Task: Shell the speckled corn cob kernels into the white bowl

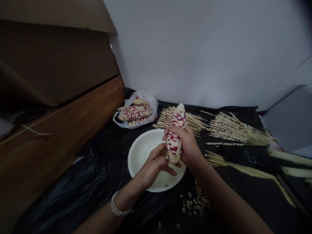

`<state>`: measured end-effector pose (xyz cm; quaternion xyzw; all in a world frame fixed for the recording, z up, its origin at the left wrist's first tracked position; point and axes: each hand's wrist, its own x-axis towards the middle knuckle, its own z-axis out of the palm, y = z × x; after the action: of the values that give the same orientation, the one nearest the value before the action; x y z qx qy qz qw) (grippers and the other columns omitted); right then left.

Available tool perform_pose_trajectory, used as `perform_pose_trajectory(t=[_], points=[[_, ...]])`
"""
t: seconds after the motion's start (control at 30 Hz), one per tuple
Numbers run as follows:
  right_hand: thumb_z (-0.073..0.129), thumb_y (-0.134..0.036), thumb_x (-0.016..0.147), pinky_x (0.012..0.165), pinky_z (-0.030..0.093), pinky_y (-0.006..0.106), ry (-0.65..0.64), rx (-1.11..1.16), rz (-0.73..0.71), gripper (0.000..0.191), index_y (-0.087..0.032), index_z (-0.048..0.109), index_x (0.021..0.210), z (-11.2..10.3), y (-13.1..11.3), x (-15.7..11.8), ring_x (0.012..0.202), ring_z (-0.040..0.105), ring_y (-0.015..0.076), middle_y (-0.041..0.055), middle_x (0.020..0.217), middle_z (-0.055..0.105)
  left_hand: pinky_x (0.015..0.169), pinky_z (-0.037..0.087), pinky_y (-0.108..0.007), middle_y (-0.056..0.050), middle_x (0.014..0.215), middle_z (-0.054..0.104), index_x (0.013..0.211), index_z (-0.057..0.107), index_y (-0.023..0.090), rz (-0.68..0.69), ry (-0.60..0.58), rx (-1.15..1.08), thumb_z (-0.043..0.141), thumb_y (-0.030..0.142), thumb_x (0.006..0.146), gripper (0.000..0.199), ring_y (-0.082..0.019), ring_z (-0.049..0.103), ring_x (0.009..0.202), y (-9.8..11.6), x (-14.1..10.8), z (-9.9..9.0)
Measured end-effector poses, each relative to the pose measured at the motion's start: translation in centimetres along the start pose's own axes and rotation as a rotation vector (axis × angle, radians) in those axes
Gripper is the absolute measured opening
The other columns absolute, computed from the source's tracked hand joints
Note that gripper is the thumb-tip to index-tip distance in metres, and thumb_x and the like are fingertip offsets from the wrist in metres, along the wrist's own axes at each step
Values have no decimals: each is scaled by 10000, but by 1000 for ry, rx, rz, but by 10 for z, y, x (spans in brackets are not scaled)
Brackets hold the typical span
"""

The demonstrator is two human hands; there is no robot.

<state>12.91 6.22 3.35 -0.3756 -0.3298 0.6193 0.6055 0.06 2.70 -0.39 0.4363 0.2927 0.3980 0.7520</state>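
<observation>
A white and dark red corn cob (175, 139) is held upright, its pale tip up, over a white bowl (136, 156). My right hand (188, 143) is wrapped round the cob from the right side. At the lower left of the cob, my left hand (154, 165) has its fingers spread, with fingertips at the cob's lower end; some of them pass behind it. A beaded bracelet (117, 204) circles my left wrist. Part of the bowl is hidden behind both hands and the cob.
Behind the bowl, a plastic bag (153, 105) holds several cobs. Skewered kernels (226, 128) lie in bundles at the right, with bare sticks (240, 167) nearer. Loose kernels (195, 203) are on the black sheet (97, 182). A wooden board (80, 117) borders the left.
</observation>
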Motion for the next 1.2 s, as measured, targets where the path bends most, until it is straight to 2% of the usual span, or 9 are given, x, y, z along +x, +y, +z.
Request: perform_pose_trajectory(t=[0.07, 0.2, 0.27, 0.5, 0.63, 0.77, 0.87, 1.0, 1.2], points=[[797, -386, 698, 405, 480, 232, 30, -13, -6, 310, -203, 593, 841, 1, 0, -1, 454, 586, 123, -22, 679, 688, 581, 595, -295, -115, 1020, 683, 1199, 601, 136, -2, -4, -3, 562, 118, 635, 565, -223, 689, 803, 2, 0, 2], [785, -444, 718, 376, 442, 231, 65, -103, -11, 338, -208, 589, 860, 2, 0, -3, 411, 553, 121, -11, 640, 682, 579, 588, -283, -126, 1045, 676, 1208, 591, 144, 11, 13, 62, 621, 261, 809, 417, -209, 678, 809, 5, -2, 4], [789, -449, 716, 381, 441, 231, 80, -142, -25, 351, -215, 584, 878, 3, 0, -5, 425, 561, 126, -8, 645, 684, 576, 583, -271, -127, 1037, 675, 1185, 595, 137, 20, 27, 107, 633, 316, 842, 389, -202, 674, 807, 5, -2, 5], [794, -482, 723, 443, 465, 251, 93, -217, -69, 384, -235, 569, 911, 7, 2, -9, 481, 582, 136, -11, 659, 682, 578, 577, -266, -105, 991, 675, 1064, 588, 146, 52, 53, 173, 559, 257, 829, 262, -180, 662, 768, 1, -4, 5], [807, -478, 706, 420, 454, 259, 93, -198, -38, 384, -246, 578, 908, 7, 5, -7, 459, 564, 133, -16, 667, 676, 557, 566, -259, -85, 919, 667, 1059, 577, 148, 53, 75, 172, 535, 211, 769, 300, -175, 656, 727, 0, -3, 5], [787, -484, 719, 389, 438, 267, 86, -142, -14, 342, -250, 585, 865, 4, 5, -4, 441, 556, 141, -7, 670, 678, 556, 561, -253, -70, 872, 656, 1089, 564, 144, 45, 69, 142, 557, 215, 780, 317, -183, 662, 738, 1, -2, 4], [789, -467, 715, 405, 450, 266, 95, -126, -26, 334, -249, 592, 874, 4, 3, -3, 471, 573, 145, 3, 714, 689, 568, 564, -262, -73, 904, 655, 1143, 558, 151, 48, 35, 127, 581, 293, 854, 323, -187, 669, 758, 1, -2, 4], [793, -463, 711, 433, 459, 259, 109, -134, -28, 343, -237, 588, 868, 5, 0, -3, 481, 569, 134, -1, 702, 681, 548, 551, -253, -79, 891, 642, 1113, 568, 130, 49, 67, 186, 603, 475, 910, 401, -180, 663, 739, 3, -2, 7], [794, -463, 691, 420, 453, 238, 100, -81, -20, 373, -226, 573, 875, 4, -2, -2, 499, 582, 126, -8, 720, 672, 538, 551, -256, -76, 885, 628, 1091, 564, 118, 61, 48, 250, 642, 499, 881, 442, -169, 653, 709, 9, -1, 12]])
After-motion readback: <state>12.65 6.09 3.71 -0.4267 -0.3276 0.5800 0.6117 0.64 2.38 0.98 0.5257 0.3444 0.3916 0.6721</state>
